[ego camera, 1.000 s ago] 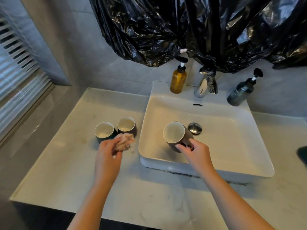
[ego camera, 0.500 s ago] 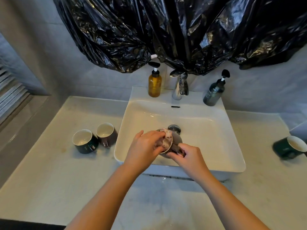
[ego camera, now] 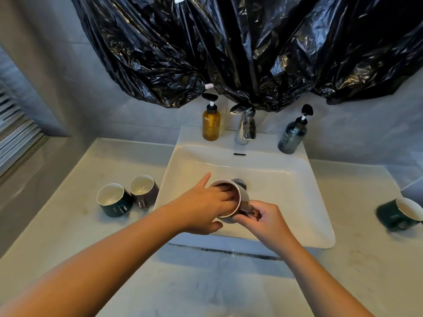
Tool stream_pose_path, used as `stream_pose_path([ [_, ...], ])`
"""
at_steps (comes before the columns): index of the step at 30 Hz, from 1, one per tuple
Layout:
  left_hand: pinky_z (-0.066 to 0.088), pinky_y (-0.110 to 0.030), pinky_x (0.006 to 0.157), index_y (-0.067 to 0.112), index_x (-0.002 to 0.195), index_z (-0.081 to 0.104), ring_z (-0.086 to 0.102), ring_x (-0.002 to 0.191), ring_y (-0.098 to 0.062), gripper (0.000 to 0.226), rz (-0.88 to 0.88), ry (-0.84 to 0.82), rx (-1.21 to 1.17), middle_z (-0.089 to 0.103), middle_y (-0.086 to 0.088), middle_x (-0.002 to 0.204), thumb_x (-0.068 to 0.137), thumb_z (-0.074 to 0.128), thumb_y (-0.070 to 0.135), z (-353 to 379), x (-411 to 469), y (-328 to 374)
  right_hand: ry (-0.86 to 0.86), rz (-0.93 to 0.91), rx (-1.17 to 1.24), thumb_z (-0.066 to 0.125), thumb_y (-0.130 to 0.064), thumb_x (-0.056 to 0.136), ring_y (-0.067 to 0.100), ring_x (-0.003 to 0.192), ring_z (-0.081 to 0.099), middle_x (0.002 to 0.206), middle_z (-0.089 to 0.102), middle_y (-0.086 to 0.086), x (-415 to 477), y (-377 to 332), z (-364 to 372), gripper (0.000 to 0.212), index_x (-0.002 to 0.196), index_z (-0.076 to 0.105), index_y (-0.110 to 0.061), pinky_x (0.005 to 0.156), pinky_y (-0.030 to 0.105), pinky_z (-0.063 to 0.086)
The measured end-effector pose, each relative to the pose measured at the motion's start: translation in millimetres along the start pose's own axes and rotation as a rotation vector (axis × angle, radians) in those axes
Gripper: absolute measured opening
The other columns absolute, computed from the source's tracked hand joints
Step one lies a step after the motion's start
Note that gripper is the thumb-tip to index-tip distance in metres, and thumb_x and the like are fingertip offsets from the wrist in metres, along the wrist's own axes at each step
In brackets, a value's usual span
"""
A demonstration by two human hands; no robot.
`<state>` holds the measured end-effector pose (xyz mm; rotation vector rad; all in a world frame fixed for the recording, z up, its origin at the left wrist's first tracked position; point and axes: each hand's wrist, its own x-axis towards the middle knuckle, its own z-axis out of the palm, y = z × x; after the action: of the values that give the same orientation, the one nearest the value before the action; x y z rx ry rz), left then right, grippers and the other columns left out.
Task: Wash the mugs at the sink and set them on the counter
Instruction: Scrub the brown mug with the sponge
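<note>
Reaching deeper into the tilted mug point(ego camera: 243, 195) than before: left hand point(ego camera: 201, 207), fingers hidden inside, grasp not discernible. Waiting on the counter point(ego camera: 68, 236) at left: green mug point(ego camera: 113, 200), brown mug point(ego camera: 144, 191). Gripping the handle point(ego camera: 248, 208) over the sink point(ego camera: 286, 179) for steadiness: right hand point(ego camera: 267, 223). Standing far right: second green mug point(ego camera: 400, 213).

Grey tiled wall point(ego camera: 57, 65) stands behind the chrome tap point(ego camera: 246, 130). Crumpled black plastic sheeting point(ego camera: 229, 53) hangs above the tap, its lower edge meeting the tap's top. Slatted window blind point(ego camera: 16, 136) far left of tap. Pale marbled desk point(ego camera: 68, 227) extends either side. Lighting dim, cool.
</note>
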<state>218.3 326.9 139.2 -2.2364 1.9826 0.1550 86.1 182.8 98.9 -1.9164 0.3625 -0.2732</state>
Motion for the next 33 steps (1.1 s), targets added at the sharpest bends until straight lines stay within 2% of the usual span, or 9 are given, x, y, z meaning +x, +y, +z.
stream_pose_path([
  [4, 0.002, -0.066, 0.114, 0.028, 0.145, 0.038, 0.028, 0.144, -0.02, 0.055, -0.001, -0.075, 0.187, 0.038, 0.002, 0.153, 0.095, 0.052, 0.044, -3, 13, 0, 0.015, 0.014, 0.04, 0.081, -0.017, 0.074, 0.003, 0.051, 0.035, 0.05, 0.045, -0.013, 3, -3, -1, 0.03, 0.056, 0.059, -0.028, 0.052, 0.015, 0.032],
  [9, -0.01, -0.063, 0.111, 0.028, 0.137, 0.051, 0.044, 0.133, -0.021, 0.043, -0.019, -0.146, 0.203, 0.058, 0.004, 0.136, 0.098, 0.048, 0.045, -3, 15, -1, 0.046, 0.025, 0.042, 0.079, -0.012, 0.076, 0.004, 0.052, 0.035, 0.05, 0.043, -0.014, 2, 2, 0, 0.036, 0.054, 0.053, -0.025, 0.052, 0.015, 0.032],
  [14, -0.004, -0.059, 0.115, 0.027, 0.143, 0.042, 0.041, 0.136, -0.019, 0.05, -0.027, -0.007, 0.07, 0.052, 0.002, 0.142, 0.096, 0.056, 0.026, -1, 4, 5, 0.079, 0.008, 0.031, 0.078, -0.011, 0.078, 0.003, 0.052, 0.039, 0.051, 0.049, -0.013, 3, 2, -4, 0.026, 0.06, 0.061, -0.02, 0.053, 0.014, 0.035],
  [17, -0.005, -0.057, 0.116, 0.029, 0.133, 0.052, 0.05, 0.126, -0.019, 0.038, -0.035, -0.1, -0.004, 0.062, 0.002, 0.13, 0.095, 0.056, 0.03, -5, 1, 3, 0.049, -0.02, 0.016, 0.08, -0.008, 0.076, 0.003, 0.051, 0.039, 0.049, 0.048, -0.015, 2, 3, -7, 0.035, 0.056, 0.058, -0.027, 0.052, 0.013, 0.033],
  [21, -0.017, -0.066, 0.107, 0.026, 0.124, 0.06, 0.057, 0.115, -0.021, 0.031, -0.011, -0.217, 0.25, 0.068, 0.004, 0.115, 0.095, 0.052, 0.034, 1, 5, 1, 0.007, -0.026, -0.004, 0.081, -0.013, 0.076, 0.003, 0.053, 0.039, 0.054, 0.048, -0.013, 1, 4, 2, 0.018, 0.069, 0.066, -0.005, 0.054, 0.015, 0.034],
  [24, -0.019, -0.066, 0.105, 0.024, 0.133, 0.056, 0.047, 0.13, -0.022, 0.038, -0.034, -0.164, 0.34, 0.059, 0.0, 0.133, 0.096, 0.05, 0.035, 3, 8, 0, 0.008, -0.026, 0.006, 0.078, -0.011, 0.079, 0.003, 0.052, 0.039, 0.052, 0.047, -0.015, 4, 2, 2, 0.02, 0.066, 0.064, -0.008, 0.053, 0.014, 0.033],
  [27, -0.014, -0.065, 0.108, 0.024, 0.148, 0.036, 0.023, 0.147, -0.021, 0.052, -0.052, 0.005, 0.235, 0.038, -0.001, 0.153, 0.098, 0.048, 0.032, 6, 7, -3, 0.039, -0.036, 0.023, 0.079, -0.013, 0.078, 0.005, 0.051, 0.033, 0.049, 0.04, -0.014, 6, -1, 1, 0.032, 0.058, 0.054, -0.015, 0.051, 0.014, 0.03],
  [30, -0.013, -0.063, 0.11, 0.026, 0.146, 0.038, 0.028, 0.144, -0.017, 0.05, -0.072, 0.073, 0.095, 0.04, 0.003, 0.152, 0.098, 0.048, 0.027, 5, 1, -1, 0.057, -0.022, -0.007, 0.078, -0.013, 0.078, 0.005, 0.052, 0.036, 0.05, 0.043, -0.013, 8, 2, 0, 0.029, 0.06, 0.056, -0.012, 0.051, 0.015, 0.032],
  [33, 0.007, -0.053, 0.118, 0.027, 0.148, 0.032, 0.033, 0.14, -0.018, 0.062, -0.226, 0.003, -0.289, 0.032, 0.004, 0.155, 0.092, 0.048, 0.009, -9, -4, 9, 0.083, 0.004, -0.033, 0.078, -0.012, 0.078, 0.004, 0.052, 0.036, 0.05, 0.044, -0.014, 9, 9, 0, 0.029, 0.06, 0.055, -0.012, 0.051, 0.015, 0.032],
])
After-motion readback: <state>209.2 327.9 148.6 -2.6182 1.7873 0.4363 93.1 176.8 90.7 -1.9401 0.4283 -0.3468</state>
